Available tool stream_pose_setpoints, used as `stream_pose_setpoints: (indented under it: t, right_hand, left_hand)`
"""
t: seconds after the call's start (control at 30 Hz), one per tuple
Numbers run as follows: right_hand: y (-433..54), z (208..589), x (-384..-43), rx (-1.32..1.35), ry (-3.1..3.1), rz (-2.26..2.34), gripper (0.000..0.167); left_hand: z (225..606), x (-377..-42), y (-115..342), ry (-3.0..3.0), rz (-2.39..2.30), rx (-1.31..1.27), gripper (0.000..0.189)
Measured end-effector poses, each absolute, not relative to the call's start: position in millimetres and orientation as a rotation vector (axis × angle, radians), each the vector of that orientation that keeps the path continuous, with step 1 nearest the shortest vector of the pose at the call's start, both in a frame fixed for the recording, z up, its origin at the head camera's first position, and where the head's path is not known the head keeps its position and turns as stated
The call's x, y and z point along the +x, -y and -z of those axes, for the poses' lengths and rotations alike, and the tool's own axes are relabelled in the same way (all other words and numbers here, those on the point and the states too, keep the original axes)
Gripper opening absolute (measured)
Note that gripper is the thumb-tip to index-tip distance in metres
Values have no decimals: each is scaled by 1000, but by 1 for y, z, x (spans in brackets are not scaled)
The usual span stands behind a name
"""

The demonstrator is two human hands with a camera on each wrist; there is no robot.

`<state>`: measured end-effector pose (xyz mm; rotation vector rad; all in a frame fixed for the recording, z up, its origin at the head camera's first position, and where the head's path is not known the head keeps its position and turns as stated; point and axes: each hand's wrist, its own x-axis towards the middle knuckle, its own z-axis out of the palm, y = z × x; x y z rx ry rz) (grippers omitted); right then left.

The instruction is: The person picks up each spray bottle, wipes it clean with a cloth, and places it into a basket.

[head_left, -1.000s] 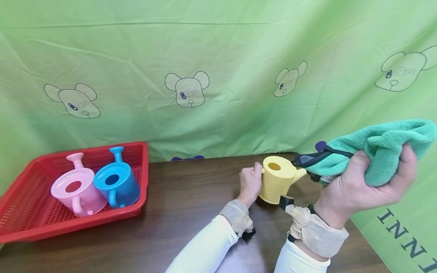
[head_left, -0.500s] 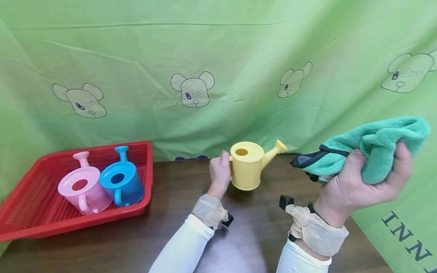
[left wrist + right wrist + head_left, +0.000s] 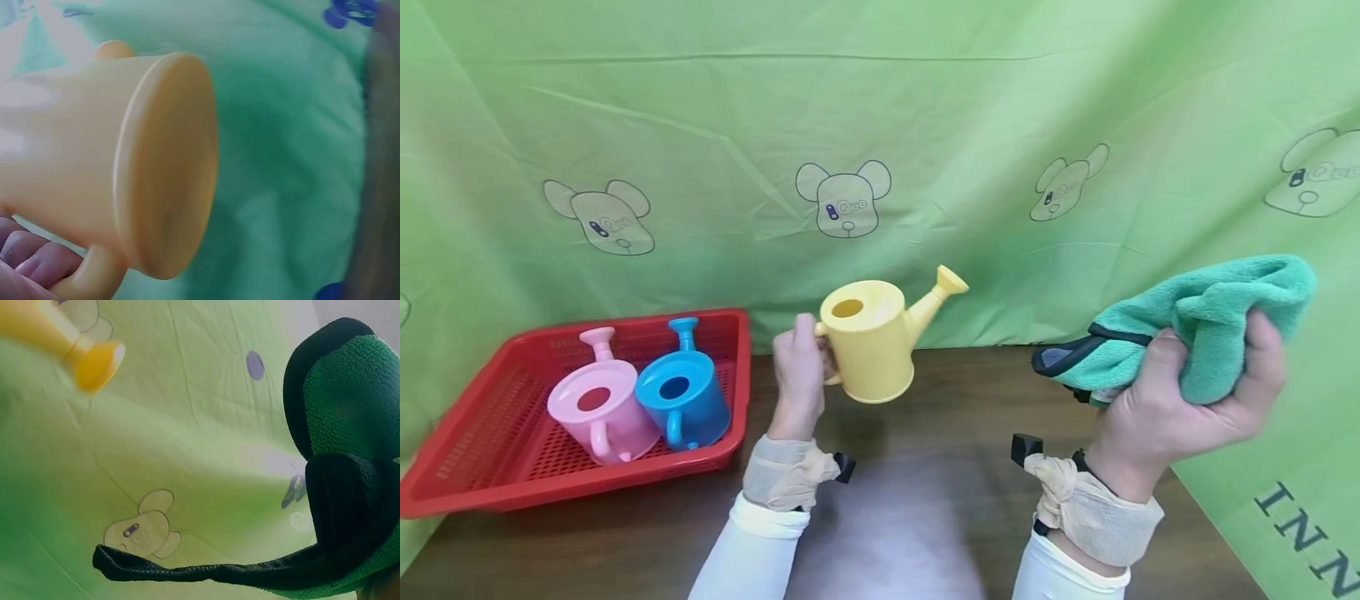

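My left hand (image 3: 800,371) grips the handle of a yellow watering can (image 3: 872,350), which is held up off the table with its spout pointing right. In the left wrist view the can's underside (image 3: 172,169) faces the camera, and curled fingers (image 3: 44,256) wrap its handle. On the right, my right hand (image 3: 1187,400) holds a bunched green towel (image 3: 1217,333) with a dark edging, raised apart from the can. The towel (image 3: 356,394) also fills the right side of the right wrist view, where the can's yellow spout (image 3: 94,362) shows at top left.
At the left a red plastic basket (image 3: 482,492) holds a pink watering can (image 3: 606,412) and a blue watering can (image 3: 688,400), side by side. A green printed cloth (image 3: 737,208) hangs behind the brown wooden table (image 3: 955,433).
The left hand has lifted the yellow watering can off the table and carried it leftward, away from the towel. The right hand keeps holding the towel, almost in place.
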<state>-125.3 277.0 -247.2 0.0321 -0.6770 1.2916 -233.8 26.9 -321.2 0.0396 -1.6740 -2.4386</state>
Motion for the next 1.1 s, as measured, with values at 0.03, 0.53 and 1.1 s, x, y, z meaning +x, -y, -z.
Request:
stream_pose_setpoints:
  t: [0.03,0.53,1.1]
  right_hand:
    - [-277,248,-126,37,685,-1287,30]
    - [-261,262,-144,166,945,-1319,35]
    - [-230,289,-173,426,1468,-1252,41]
  left_hand:
    - [317,-232,-21,1645,2466,20,46]
    - [280,-207,21,1545,2434,-128,50]
    - [273,-197,24,1356,2375,-210,54]
